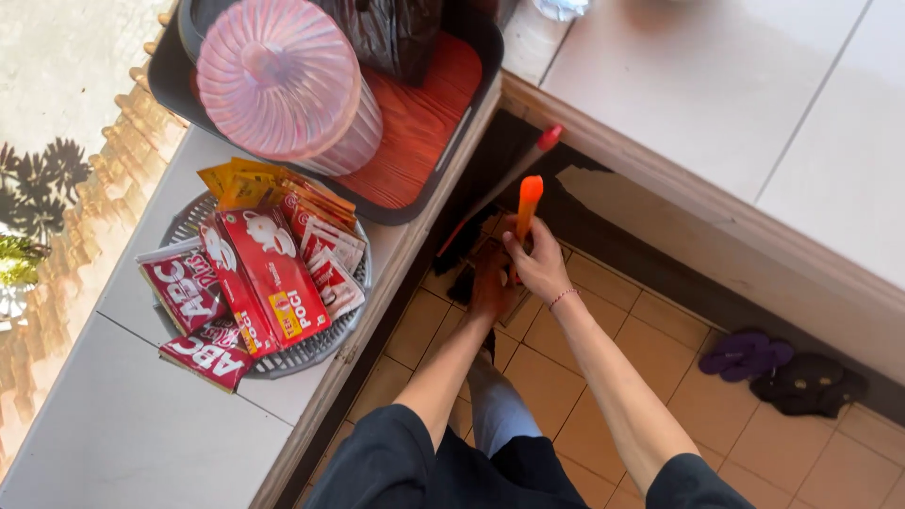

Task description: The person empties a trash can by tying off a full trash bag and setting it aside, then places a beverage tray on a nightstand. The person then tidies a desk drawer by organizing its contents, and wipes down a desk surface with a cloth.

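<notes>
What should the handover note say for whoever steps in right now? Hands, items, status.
Right hand: closed around an orange handle that points up, above the tiled floor.
Left hand: reaching down beside the right, at something dark near the floor; whether it grips anything cannot be told.
A second stick with a red tip leans in the dark corner by the counter.
On the counter: a round wire tray of drink sachets, a pink lidded container on a dark tray.
Slippers lie on the floor at right.
Done or left: the lower end of the orange tool is hidden, so progress cannot be judged.
</notes>
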